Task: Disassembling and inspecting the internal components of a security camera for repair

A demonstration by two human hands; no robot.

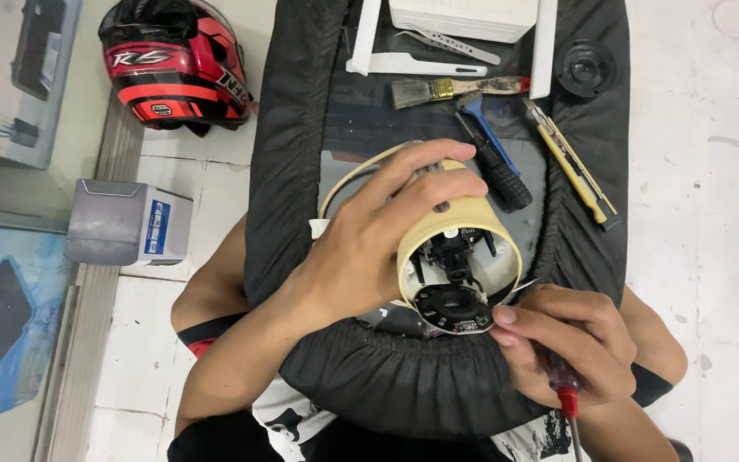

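Note:
My left hand [387, 227] grips a cream-coloured round camera housing [464, 224] and holds it tilted, its open end facing me. Inside the housing sit black parts, and a round black circuit board [453, 310] hangs at its lower edge. My right hand [562, 342] is closed around a screwdriver with a red handle [568, 398]; its fingertips touch the rim of the circuit board. Both hands work over a black cloth-covered surface [421, 385] above my lap.
On the black cloth lie a paintbrush [455, 88], a blue-and-black screwdriver [493, 158], a yellow utility knife [573, 162], white plastic pieces [412, 64] and a black round cap [586, 67]. A red-and-black helmet [173, 64] and a grey box [126, 224] sit on the floor at left.

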